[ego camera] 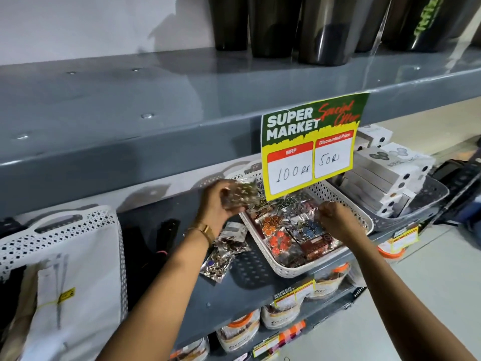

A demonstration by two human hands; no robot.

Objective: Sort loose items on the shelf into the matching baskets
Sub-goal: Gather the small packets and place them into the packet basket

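The left hand grips a clear plastic packet of small metallic studs, lifted above the rear left corner of the white perforated plastic basket. The right hand pinches another clear packet inside that basket, among packets of orange and blue beads. Two more stud packets lie loose on the grey metal shelf, just left of the basket. A green-and-yellow paper price sign hangs overhead.

Grey metal shelving, white wall, pale floor.
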